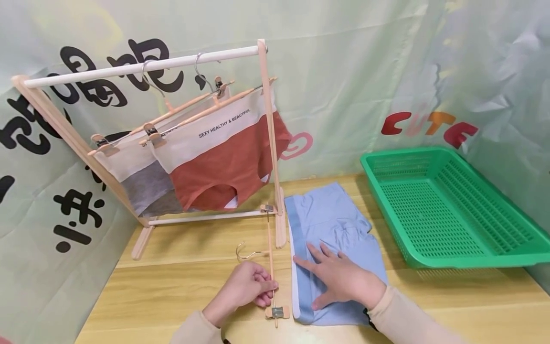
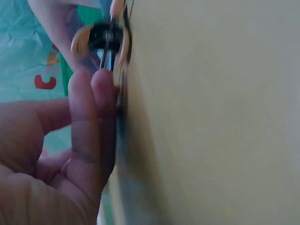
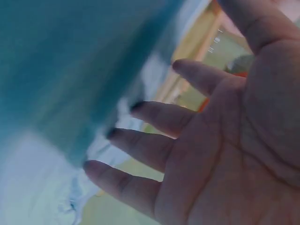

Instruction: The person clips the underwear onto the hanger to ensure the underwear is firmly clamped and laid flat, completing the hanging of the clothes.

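A pair of light blue underpants (image 1: 339, 215) lies flat on the wooden table, its darker waistband facing left. My right hand (image 1: 343, 277) rests on it near the waistband with fingers spread; in the right wrist view the fingertips (image 3: 93, 168) touch the blue cloth. Just left of the underpants, my left hand (image 1: 251, 284) pinches the thin bar of a clip hanger (image 1: 270, 248) between thumb and fingers. The hanger's hook points left, and a clip (image 1: 277, 312) sits at its near end, also seen close beyond the fingers in the left wrist view.
A wooden rack (image 1: 275, 143) at the back left carries red-brown underpants (image 1: 223, 167) and grey underpants (image 1: 154, 186) on clip hangers. A green basket (image 1: 388, 224) stands on the right. A printed cloth backdrop (image 1: 326, 95) closes off the table (image 1: 172, 286) behind.
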Demonstrator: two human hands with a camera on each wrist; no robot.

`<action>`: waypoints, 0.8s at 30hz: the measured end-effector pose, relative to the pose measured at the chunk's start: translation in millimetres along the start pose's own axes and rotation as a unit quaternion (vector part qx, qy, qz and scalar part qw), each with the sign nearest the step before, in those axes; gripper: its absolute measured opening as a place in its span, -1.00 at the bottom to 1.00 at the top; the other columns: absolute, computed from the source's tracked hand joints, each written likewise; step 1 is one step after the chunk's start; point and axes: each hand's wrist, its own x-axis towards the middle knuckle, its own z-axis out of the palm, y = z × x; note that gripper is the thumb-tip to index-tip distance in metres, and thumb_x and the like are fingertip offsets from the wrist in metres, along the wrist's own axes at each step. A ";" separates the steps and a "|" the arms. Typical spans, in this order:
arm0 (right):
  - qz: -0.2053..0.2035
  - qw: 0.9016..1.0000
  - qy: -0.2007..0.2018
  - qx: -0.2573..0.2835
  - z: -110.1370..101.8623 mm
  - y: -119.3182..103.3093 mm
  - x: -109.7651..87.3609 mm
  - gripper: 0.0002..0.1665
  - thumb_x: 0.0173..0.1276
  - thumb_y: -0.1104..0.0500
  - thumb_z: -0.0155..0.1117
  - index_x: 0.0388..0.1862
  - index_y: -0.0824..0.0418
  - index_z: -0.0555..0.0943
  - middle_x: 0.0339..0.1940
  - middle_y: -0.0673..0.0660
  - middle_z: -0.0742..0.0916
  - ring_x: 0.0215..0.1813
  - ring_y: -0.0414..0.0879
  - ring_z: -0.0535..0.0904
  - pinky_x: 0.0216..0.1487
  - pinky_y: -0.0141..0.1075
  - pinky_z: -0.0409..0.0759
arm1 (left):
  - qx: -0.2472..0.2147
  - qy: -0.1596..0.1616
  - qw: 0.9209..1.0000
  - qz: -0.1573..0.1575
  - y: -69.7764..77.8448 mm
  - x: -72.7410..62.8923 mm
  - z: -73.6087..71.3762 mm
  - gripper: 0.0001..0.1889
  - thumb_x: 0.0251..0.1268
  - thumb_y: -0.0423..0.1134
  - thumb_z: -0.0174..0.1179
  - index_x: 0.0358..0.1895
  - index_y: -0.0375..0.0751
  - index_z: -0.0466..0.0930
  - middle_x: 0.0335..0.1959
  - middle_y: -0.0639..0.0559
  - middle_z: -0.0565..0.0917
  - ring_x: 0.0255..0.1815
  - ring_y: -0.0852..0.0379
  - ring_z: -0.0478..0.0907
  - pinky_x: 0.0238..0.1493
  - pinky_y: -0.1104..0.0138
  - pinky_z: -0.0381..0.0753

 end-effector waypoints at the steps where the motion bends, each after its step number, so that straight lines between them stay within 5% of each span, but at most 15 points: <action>1: 0.008 1.000 0.006 -0.001 -0.3 -1.5 -0.2 0.30 0.04 -0.31 0.70 0.73 -0.14 0.29 0.77 0.36 0.22 0.74 0.48 0.09 0.51 0.56 0.25 | 0.013 -0.005 1.000 0.006 1.5 0.9 -1.2 -0.85 0.36 -0.37 0.45 -0.36 -0.35 0.71 -0.58 -0.07 0.76 -0.66 0.26 0.66 -0.55 0.33 0.75; 4: 0.024 0.999 0.026 -0.004 -1.1 -6.9 -1.5 0.23 0.04 -0.26 0.73 0.67 -0.04 0.39 0.70 0.40 0.35 0.68 0.48 0.24 0.48 0.52 0.34 | 0.082 -0.010 0.996 0.027 7.5 -1.9 -7.6 -0.78 0.37 -0.26 0.48 -0.44 -0.25 0.72 -0.66 0.01 0.72 -0.70 0.28 0.64 -0.57 0.36 0.70; 10: -0.014 0.996 0.069 -0.049 -0.7 -16.2 -8.3 -0.11 0.01 -0.22 0.76 0.27 0.11 0.65 0.18 0.19 0.70 0.19 0.18 0.65 0.13 0.18 0.70 | 0.232 -0.025 0.969 0.085 18.4 -25.4 -19.9 -0.65 0.21 -0.03 0.61 -0.59 -0.01 0.64 -0.79 0.25 0.56 -0.76 0.35 0.50 -0.53 0.44 0.48; 16: -0.084 0.995 0.058 -0.021 7.3 -20.6 -12.9 -0.59 0.10 -0.09 0.74 -0.24 -0.02 0.68 -0.30 -0.13 0.58 -0.30 -0.28 0.42 -0.25 -0.32 0.55 | 0.245 -0.063 0.962 0.101 14.4 -39.0 -7.1 -0.69 0.17 -0.08 0.63 -0.56 0.07 0.63 -0.67 0.36 0.50 -0.59 0.46 0.40 -0.44 0.51 0.40; 24: -0.146 0.989 0.026 0.009 17.4 -27.8 -6.6 -0.67 0.08 -0.05 0.77 -0.31 -0.07 0.74 -0.35 -0.26 0.59 -0.34 -0.43 0.37 -0.26 -0.49 0.49 | 0.199 -0.065 0.973 0.094 8.7 -41.7 -3.7 -0.77 0.39 -0.17 0.45 -0.46 0.02 0.66 -0.57 0.30 0.55 -0.57 0.41 0.46 -0.43 0.49 0.44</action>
